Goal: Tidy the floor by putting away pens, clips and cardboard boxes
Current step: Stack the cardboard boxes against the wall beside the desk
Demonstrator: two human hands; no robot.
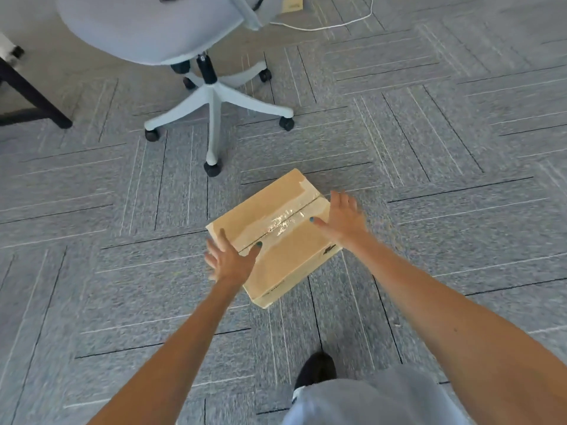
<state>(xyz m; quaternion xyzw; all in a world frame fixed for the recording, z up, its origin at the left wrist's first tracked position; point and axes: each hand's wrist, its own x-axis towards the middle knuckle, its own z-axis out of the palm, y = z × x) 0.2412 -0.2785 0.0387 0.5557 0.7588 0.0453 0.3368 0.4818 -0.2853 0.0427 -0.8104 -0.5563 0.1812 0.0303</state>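
Note:
A brown cardboard box (276,234), taped shut with clear tape along its top seam, lies on the grey carpet in the middle of the view. My left hand (228,259) hovers over the box's near left corner, fingers spread, thumb over the top face. My right hand (342,219) is spread by the box's right edge, thumb pointing across the top. Neither hand grips the box; whether they touch it is unclear. No pens or clips are visible.
A pale grey office chair (211,96) on a five-wheel base stands just behind the box. A dark table leg (33,96) is at the far left. A white cable (331,24) runs across the floor at the top. My dark shoe (316,369) is below the box.

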